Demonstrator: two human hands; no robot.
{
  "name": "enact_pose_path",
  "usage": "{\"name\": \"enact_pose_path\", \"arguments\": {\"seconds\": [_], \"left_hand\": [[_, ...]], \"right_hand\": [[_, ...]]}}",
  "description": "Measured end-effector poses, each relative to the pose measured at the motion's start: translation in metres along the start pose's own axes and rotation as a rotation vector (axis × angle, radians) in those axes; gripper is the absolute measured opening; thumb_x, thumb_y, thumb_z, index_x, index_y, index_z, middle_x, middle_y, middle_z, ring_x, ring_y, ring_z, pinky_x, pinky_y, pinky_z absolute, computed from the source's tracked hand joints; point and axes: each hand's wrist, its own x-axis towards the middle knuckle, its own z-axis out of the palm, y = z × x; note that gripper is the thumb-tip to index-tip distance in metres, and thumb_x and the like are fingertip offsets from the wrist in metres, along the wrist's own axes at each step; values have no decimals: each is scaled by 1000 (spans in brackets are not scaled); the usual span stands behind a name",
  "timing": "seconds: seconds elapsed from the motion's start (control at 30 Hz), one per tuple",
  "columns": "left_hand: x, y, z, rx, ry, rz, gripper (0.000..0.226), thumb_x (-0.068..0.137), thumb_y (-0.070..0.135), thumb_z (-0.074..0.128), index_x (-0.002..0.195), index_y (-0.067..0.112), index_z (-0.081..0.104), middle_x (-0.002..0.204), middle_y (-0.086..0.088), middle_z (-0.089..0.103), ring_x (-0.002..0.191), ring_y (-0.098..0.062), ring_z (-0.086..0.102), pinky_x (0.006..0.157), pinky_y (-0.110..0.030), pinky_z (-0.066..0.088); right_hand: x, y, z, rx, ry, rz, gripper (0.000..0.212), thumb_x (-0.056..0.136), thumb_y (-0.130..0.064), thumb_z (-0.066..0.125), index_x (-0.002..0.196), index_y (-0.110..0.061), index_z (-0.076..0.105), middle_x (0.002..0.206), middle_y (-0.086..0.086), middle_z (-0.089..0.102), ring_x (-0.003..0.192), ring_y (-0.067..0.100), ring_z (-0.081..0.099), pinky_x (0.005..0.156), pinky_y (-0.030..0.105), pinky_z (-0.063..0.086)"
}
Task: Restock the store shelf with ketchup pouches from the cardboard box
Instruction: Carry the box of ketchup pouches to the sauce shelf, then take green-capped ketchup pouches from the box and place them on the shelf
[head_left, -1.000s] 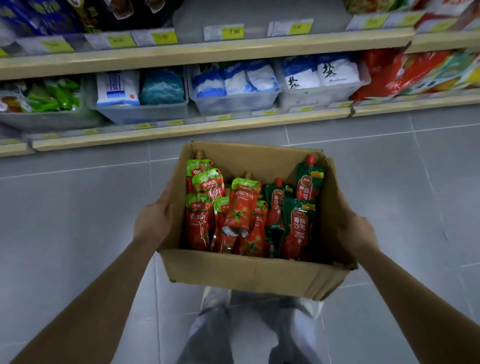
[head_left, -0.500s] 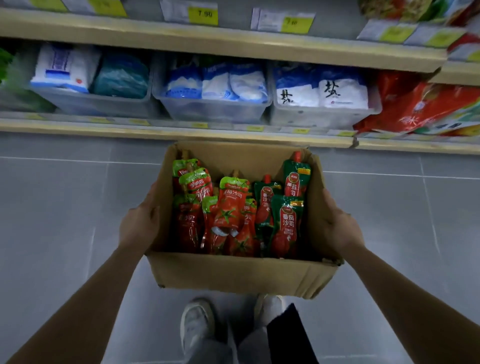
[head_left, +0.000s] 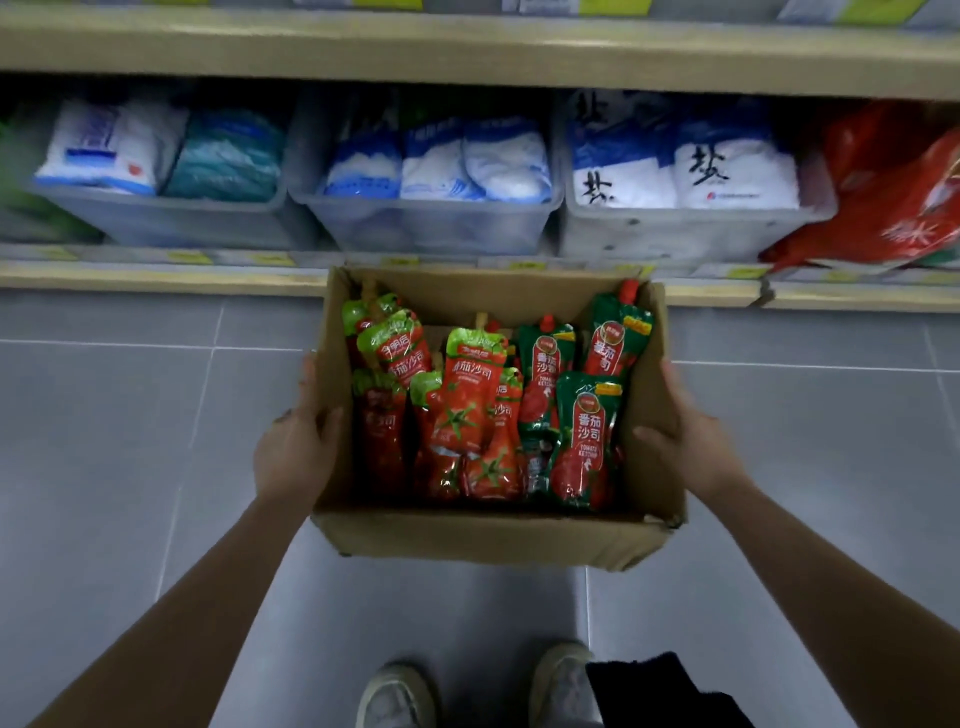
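Both hands, left (head_left: 298, 447) and right (head_left: 691, 441), grip box (head_left: 483, 535) sides at frame centre; pouches (head_left: 483, 410) upright between them, shelf (head_left: 156, 278) just beyond.

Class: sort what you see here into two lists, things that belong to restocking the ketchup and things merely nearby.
Belongs to the job:
brown cardboard box
red-and-green ketchup pouches
left hand
right hand
beige store shelf

Merely nearby:
grey plastic bins
white-and-blue salt bags
red packets
pale shoes
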Motion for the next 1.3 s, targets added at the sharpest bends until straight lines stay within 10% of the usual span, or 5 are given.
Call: {"name": "enact_pose_path", "arguments": {"seconds": [0.2, 0.47, 1.03, 1.3], "left_hand": [[45, 78, -16, -97, 77, 319, 77, 91, 29, 56, 150, 22, 8, 152, -10, 31, 134, -32, 36, 102, -47, 39], [98, 166, 38, -44, -97, 618, 72, 93, 43, 47, 150, 24, 8, 158, 1, 13, 145, -15, 10, 118, -37, 8], [126, 160, 66, 128, -135, 608, 90, 82, 48, 61, 150, 30, 4, 158, 5, 9, 145, -13, -1, 111, -42, -15], [129, 156, 71, 91, -132, 619, 95, 77, 58, 60, 149, 31, 3, 158, 7, 5, 144, -12, -6, 109, -41, -19]], "right_hand": [[19, -7, -29, 188, 24, -86, 77, 85, -21, 63, 143, -42, 17, 140, 4, 46, 127, 24, 45, 100, 40, 42], [77, -11, -32, 204, 156, -157, 65, 82, -4, 63, 139, -25, 39, 137, 7, 52, 124, 19, 49, 98, 26, 38], [110, -24, -27, -114, 261, -213, 37, 81, -23, 68, 116, -19, 58, 133, 6, 37, 112, 25, 52, 95, 33, 44], [94, -26, -16, -172, 419, -386, 17, 73, -21, 74, 68, -18, 59, 133, -2, 48, 133, 20, 31, 110, 37, 9]]}}
